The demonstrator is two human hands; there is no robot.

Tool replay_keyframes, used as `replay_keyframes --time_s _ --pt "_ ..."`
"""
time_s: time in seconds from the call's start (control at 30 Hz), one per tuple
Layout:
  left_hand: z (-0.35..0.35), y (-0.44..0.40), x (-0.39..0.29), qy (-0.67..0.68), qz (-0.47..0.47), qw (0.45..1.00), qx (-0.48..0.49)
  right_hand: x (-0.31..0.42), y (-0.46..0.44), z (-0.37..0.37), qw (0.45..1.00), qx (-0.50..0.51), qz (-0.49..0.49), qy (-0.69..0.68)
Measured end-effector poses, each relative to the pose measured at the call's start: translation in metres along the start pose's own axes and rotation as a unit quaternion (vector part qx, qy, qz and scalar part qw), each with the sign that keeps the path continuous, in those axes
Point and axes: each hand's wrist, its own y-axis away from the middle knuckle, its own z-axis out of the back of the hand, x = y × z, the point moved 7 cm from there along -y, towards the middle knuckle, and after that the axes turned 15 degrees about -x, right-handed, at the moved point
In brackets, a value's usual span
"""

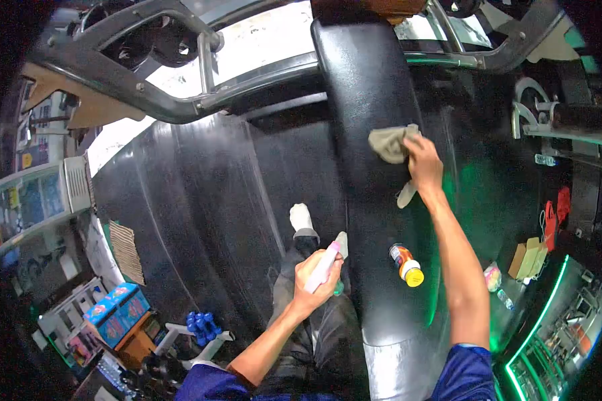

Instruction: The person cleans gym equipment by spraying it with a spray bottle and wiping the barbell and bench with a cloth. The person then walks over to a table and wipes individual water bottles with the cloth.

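Observation:
My right hand [425, 162] is closed on a grey-beige cloth [389, 144], which lies against or just over the padded black bench [364, 73]. Part of the cloth seems to hang below the hand. In my left hand [318, 281] is a slim, pale pink-white bottle [322, 269], tilted up to the right over my legs. Its far end overlaps a light patch, so the tip is hard to make out. A bottle with a yellow cap [414, 277] and an orange-and-dark label lies on the black surface between my forearms.
Metal machine frames [201, 103] cross the top. My socked foot [301, 218] rests on black flooring. Blue dumbbells [204, 326] and a blue patterned box [117, 313] are lower left. An open cardboard box [528, 258] and a green-lit mirror [558, 334] are at right.

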Motion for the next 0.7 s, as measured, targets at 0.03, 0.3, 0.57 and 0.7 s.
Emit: replay_keyframes --time_s 0.03,0.3,0.57,0.7 --pt "0.001 0.003 0.002 0.001 0.007 1.000 -0.004 0.003 -0.011 -0.012 0.997 -0.047 -0.054 0.016" --pt "0.009 0.013 -0.008 -0.017 -0.014 1.000 -0.008 0.143 0.012 -0.050 0.993 -0.075 0.045 -0.075" --pt "0.053 0.057 -0.038 0.103 0.080 0.990 -0.058 0.223 0.122 -0.063 0.808 0.326 -0.264 -0.415" --pt "0.098 0.094 -0.068 0.092 0.058 0.992 -0.065 0.265 0.109 0.020 0.638 0.279 -0.370 -0.615"
